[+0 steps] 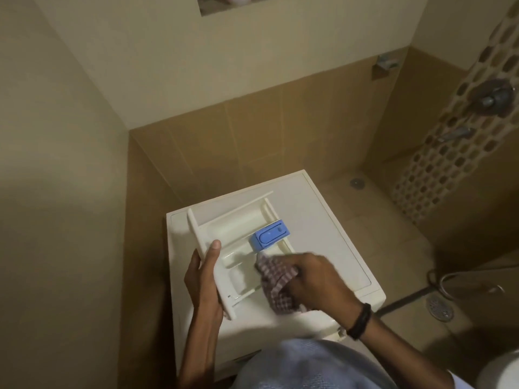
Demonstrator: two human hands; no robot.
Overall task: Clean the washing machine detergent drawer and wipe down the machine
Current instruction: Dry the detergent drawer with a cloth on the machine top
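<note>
The white detergent drawer [233,231] lies taken out on top of the white washing machine [331,237]. A blue insert [271,235] sits in its right compartment. My left hand [203,279] grips the drawer's front panel at the near left edge, thumb on top. My right hand [314,279] holds a checked cloth [276,279], bunched up and pressed into the drawer's near compartment just below the blue insert. A black band circles my right wrist.
The machine stands in a tiled corner, walls close behind and to the left. To the right lie the shower floor with a drain [439,307], a hose [460,282], and wall taps [494,98]. A niche [227,2] sits high in the back wall.
</note>
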